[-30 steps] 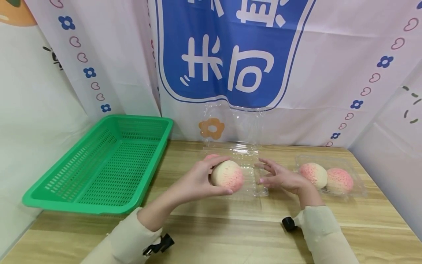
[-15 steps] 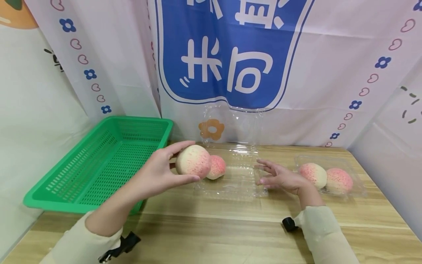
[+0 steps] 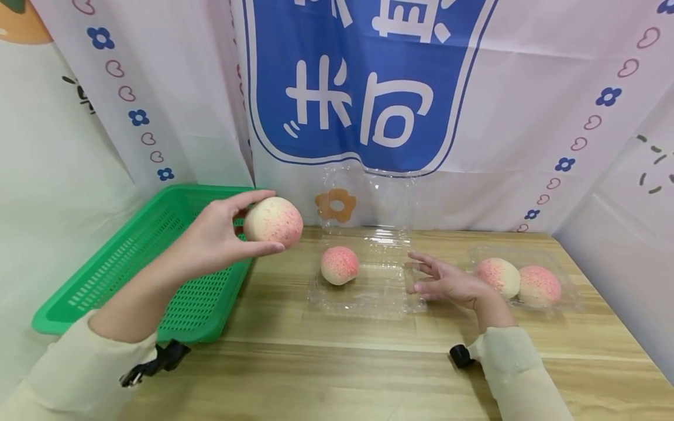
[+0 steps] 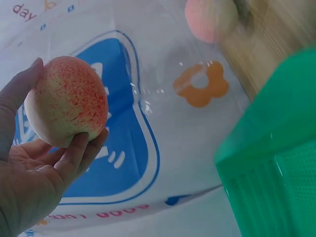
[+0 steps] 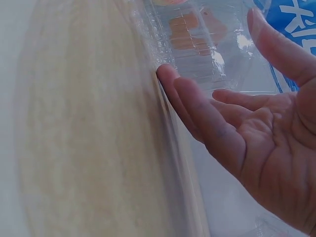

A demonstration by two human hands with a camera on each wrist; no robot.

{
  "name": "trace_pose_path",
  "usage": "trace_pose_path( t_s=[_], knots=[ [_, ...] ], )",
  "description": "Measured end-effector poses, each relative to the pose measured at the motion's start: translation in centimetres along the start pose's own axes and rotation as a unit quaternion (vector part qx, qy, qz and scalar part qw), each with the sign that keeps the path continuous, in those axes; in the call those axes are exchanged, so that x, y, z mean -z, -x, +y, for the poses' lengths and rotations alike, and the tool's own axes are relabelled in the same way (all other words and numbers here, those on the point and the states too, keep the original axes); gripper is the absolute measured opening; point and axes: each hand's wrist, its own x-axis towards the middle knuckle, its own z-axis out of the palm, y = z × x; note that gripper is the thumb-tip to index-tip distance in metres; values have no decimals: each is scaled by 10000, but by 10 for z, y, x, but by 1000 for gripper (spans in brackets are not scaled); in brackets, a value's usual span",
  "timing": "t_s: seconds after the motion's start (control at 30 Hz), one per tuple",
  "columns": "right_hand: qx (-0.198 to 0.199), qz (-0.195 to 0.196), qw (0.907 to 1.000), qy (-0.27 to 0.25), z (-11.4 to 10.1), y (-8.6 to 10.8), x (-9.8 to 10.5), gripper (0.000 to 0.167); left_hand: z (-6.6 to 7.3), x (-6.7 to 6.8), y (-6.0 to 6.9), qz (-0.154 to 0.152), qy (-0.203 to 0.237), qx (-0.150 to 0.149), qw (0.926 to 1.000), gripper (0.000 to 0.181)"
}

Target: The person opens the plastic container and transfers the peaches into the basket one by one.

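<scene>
My left hand (image 3: 217, 234) grips a pink-and-cream peach (image 3: 274, 223) between thumb and fingers, raised by the right rim of the green basket (image 3: 221, 316). The left wrist view shows the same peach (image 4: 69, 101) with the thumb above and fingers below. A second peach (image 3: 339, 265) sits in the left part of an open clear plastic clamshell box (image 3: 379, 292), whose lid stands up against the backdrop. At the box's right edge is my right hand (image 3: 447, 282), fingers loosely extended. In the right wrist view its fingertips (image 5: 168, 74) appear at the edge of the clear plastic.
On the right side of the wooden table (image 3: 368, 374), another clear plastic container (image 3: 566, 275) holds two peaches (image 3: 539, 286). A printed cloth backdrop (image 3: 463, 202) hangs behind the table, and a pale wall (image 3: 621, 251) borders it on the right.
My left hand has carried its peach left and up from over the clamshell to beside the basket, uncovering the peach left in the box. My right hand has stayed at the box's edge.
</scene>
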Motion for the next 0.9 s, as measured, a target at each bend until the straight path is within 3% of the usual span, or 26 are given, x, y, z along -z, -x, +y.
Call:
trace_pose_path(
  t_s=[0.17, 0.4, 0.63, 0.9],
  knots=[
    [-42, 34, 10000, -20, 0, 1, 1, 92, -17, 11, -17, -45, -107, 57, 9999, 84],
    [-28, 4, 10000, -10, 0, -2, 1, 91, -52, 26, -34, -168, 123, 341, 9992, 84],
    [-13, -13, 10000, -11, 0, -2, 1, 91, -85, 41, -52, -316, 1, 390, 9987, 81],
    [-65, 24, 10000, 19, 0, -1, 2, 91, -110, 45, -67, -383, -46, 483, 9981, 80]
  ],
)
